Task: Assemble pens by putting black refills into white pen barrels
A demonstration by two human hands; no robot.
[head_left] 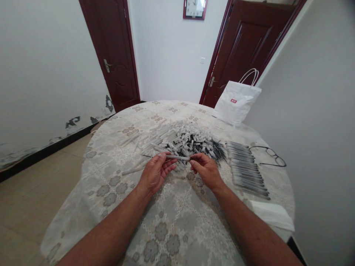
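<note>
My left hand (pixel 155 172) and my right hand (pixel 205 168) meet over a round table (pixel 172 221) covered with a flowered cloth. Between them they hold one thin white pen barrel (pixel 177 157), lying level. The left fingers curl round its left end; the right fingertips pinch its right end. Just behind the hands lies a heap of white pen barrels and dark refills (pixel 183 142). To the right of my right hand, a row of assembled pens (pixel 246 170) lies side by side.
A pair of glasses (pixel 270 155) lies at the table's right edge. A white paper bag (pixel 235 101) stands at the back right against the wall. A white sheet (pixel 273 214) lies at the near right edge. Two dark doors and a wall clock stand behind.
</note>
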